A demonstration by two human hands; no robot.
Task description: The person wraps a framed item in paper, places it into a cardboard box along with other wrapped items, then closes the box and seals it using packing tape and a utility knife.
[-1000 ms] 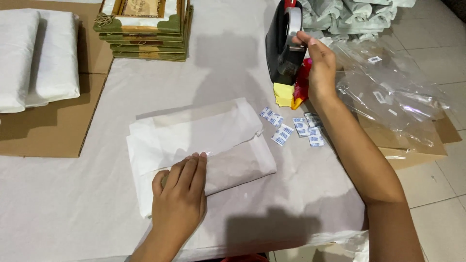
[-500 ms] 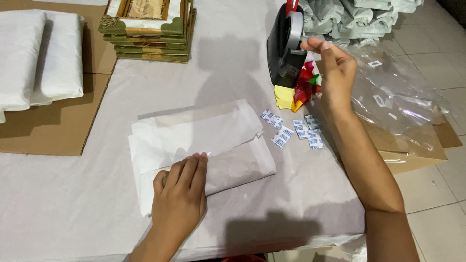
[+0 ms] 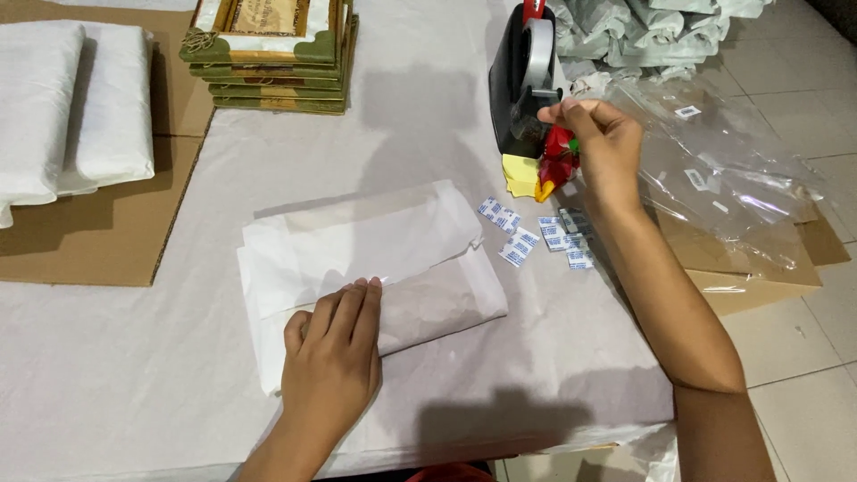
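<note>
Hands: left (image 3: 332, 357) flattens soft white wrapped parcel (image 3: 370, 268).

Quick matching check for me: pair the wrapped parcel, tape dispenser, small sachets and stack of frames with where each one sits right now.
Things:
1. wrapped parcel
2. tape dispenser
3. sachets
4. frames

Places:
A. far side of the table, stacked
B. under the left hand
C. at the right hand fingertips
D. loose on the table between parcel and right forearm

Pairs: 1-B, 2-C, 3-D, 4-A
</note>
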